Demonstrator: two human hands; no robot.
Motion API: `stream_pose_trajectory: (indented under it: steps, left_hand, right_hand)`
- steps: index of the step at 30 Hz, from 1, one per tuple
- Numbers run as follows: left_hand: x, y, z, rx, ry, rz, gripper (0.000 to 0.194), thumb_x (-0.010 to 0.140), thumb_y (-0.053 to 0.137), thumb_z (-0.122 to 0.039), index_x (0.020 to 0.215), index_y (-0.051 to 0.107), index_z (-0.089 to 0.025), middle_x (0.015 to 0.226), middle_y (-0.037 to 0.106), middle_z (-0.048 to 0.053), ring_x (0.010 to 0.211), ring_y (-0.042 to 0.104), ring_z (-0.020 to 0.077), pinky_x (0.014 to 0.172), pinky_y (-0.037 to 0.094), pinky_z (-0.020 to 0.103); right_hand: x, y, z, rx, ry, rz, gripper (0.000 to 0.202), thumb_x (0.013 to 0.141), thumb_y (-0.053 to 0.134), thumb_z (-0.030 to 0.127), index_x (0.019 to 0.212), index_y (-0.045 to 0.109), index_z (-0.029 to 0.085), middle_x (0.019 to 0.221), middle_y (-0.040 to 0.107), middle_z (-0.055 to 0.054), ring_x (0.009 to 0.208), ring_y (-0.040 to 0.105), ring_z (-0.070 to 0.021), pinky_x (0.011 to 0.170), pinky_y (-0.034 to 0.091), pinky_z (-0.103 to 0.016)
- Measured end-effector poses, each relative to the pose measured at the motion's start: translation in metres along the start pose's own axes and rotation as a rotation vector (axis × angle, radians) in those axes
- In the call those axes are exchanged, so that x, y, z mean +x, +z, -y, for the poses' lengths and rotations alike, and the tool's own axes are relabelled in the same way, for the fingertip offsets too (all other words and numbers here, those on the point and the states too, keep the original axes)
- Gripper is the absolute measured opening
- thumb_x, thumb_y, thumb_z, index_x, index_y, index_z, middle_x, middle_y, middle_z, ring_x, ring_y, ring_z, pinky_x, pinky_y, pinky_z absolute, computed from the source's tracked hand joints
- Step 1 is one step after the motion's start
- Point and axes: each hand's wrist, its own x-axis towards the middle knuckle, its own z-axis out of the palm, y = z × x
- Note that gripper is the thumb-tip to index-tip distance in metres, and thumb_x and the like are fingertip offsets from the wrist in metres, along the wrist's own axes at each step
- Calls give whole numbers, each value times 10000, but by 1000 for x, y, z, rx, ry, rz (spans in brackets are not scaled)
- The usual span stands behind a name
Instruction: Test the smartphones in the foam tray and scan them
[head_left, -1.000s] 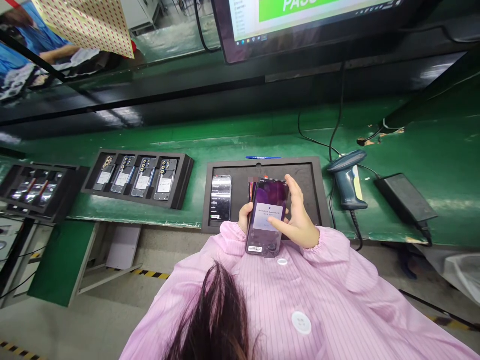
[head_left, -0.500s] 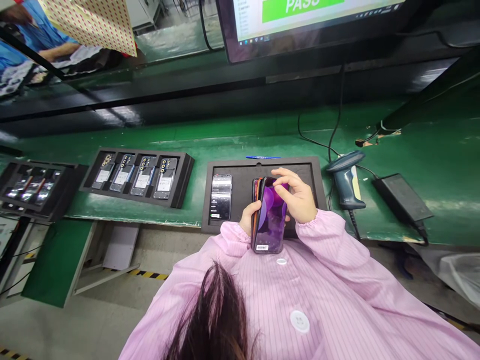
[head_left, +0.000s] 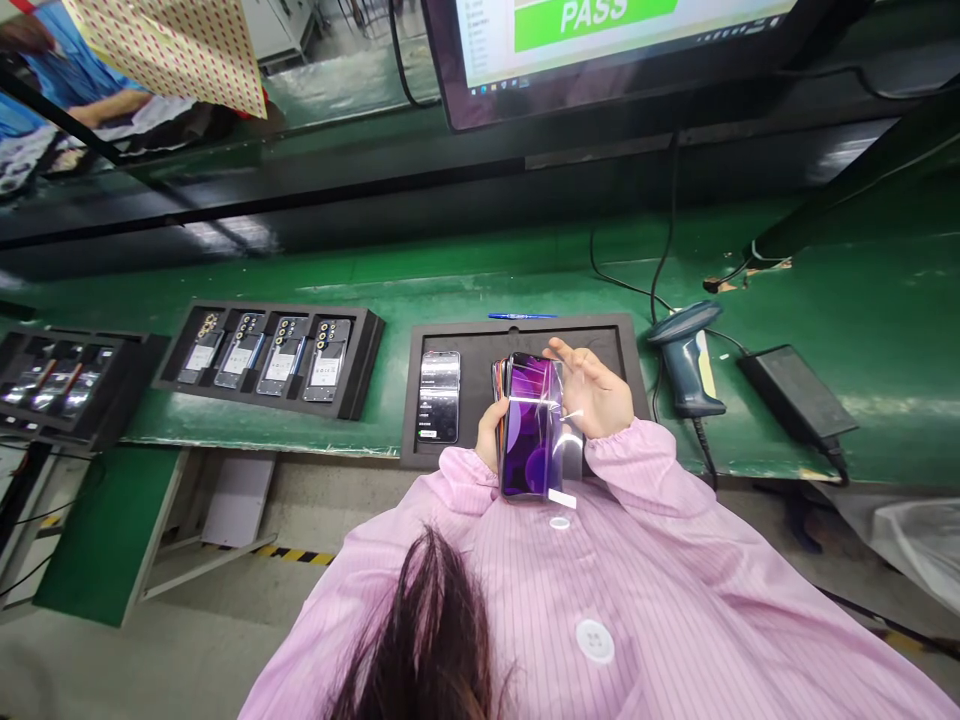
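Observation:
My left hand (head_left: 491, 434) is wrapped round a small stack of smartphones at my chest, its thumb on the left edge. The top smartphone (head_left: 526, 425) has a lit purple screen; coloured edges of other phones show beneath it. A clear protective film (head_left: 572, 445) is lifted off the right part of that screen, with a white label at its lower corner. My right hand (head_left: 600, 390) holds the film's raised side near the top right; the exact pinch is hard to see through it. Left of the stack, another smartphone (head_left: 439, 397) lies in the black foam tray (head_left: 480, 338).
A blue pen (head_left: 523, 316) lies behind the tray. To the right are a barcode scanner (head_left: 686, 360) and a black power adapter (head_left: 796, 395) with cables. Foam trays (head_left: 358, 365) of opened phones stand left. The monitor (head_left: 600, 60) shows PASS.
The right hand has drawn the clear film up and to the right, off part of the top phone's screen. The left hand still holds the stack.

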Motion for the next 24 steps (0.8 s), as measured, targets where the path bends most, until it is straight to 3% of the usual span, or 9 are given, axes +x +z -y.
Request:
stream_pose_trajectory:
  steps: [2, 4, 6, 9, 13, 15, 18, 21, 24]
  left_hand:
    - [0, 2, 0, -2, 20, 5, 515, 739, 467, -493, 1013, 629, -88, 923, 691, 146, 940, 631, 327, 804, 469, 415]
    - [0, 4, -1, -13, 0, 8, 548, 730, 465, -507, 1050, 616, -88, 940, 686, 149, 970, 621, 332, 817, 463, 419]
    - [0, 6, -3, -32, 9, -2, 577, 730, 452, -519, 1090, 600, -93, 953, 684, 142, 984, 616, 331, 823, 460, 424]
    - [2, 6, -5, -39, 86, -17, 591, 733, 431, -515, 1122, 588, -99, 977, 683, 129, 995, 612, 320, 825, 463, 417]
    - [3, 3, -5, 9, 152, -28, 613, 712, 437, -541, 1130, 591, -120, 974, 683, 112, 1014, 605, 309, 837, 466, 402]
    - [2, 1, -5, 23, 154, -54, 595, 705, 450, -542, 1115, 600, -137, 941, 687, 94, 1005, 609, 304, 835, 470, 404]
    - [1, 3, -5, 3, 145, -86, 463, 709, 487, -467, 1019, 635, -157, 860, 692, 70, 979, 619, 296, 816, 481, 394]
    - [-1, 8, -6, -43, 136, -59, 293, 696, 526, -376, 847, 654, -160, 715, 677, 65, 935, 632, 287, 791, 489, 364]
    - [-2, 12, -8, -22, 74, -41, 231, 684, 542, -333, 790, 643, -154, 656, 661, 60, 886, 645, 274, 790, 488, 361]
  right_hand:
    - [-3, -1, -1, -68, 20, -68, 268, 794, 443, 413, 1012, 479, 259, 1432, 371, -52, 1236, 431, -246, 866, 469, -473]
    - [-11, -4, -5, -133, 28, -156, 464, 790, 448, 496, 1206, 420, 294, 1460, 325, -67, 1260, 408, -255, 841, 477, -472]
    - [-26, -7, -9, -176, 42, -162, 606, 761, 489, 568, 1297, 362, 317, 1455, 332, -87, 1287, 379, -260, 883, 452, -484]
    - [-53, -7, -11, -225, 114, 38, 822, 659, 632, 611, 1356, 302, 324, 1452, 328, -105, 1309, 349, -270, 967, 393, -507]
    - [-77, 6, -10, -246, 136, 287, 1017, 612, 718, 557, 1409, 132, 320, 1510, 171, -80, 1351, 273, -243, 1047, 329, -489]
    - [-79, 12, -10, -248, 121, 284, 1019, 625, 738, 484, 1399, 97, 313, 1505, 175, -89, 1346, 286, -225, 1049, 340, -462]
    - [-77, 15, -18, -212, 142, 126, 848, 636, 742, 437, 1304, 236, 307, 1404, 372, -98, 1229, 454, -231, 980, 424, -450]
    - [-74, 13, -28, -128, 227, -59, 535, 733, 621, 523, 1150, 383, 288, 1242, 546, -77, 1068, 578, -235, 883, 492, -457]
    - [-72, 15, -30, -3, 241, -126, 479, 787, 502, 594, 1137, 438, 273, 1261, 546, -77, 1106, 557, -243, 874, 498, -459]
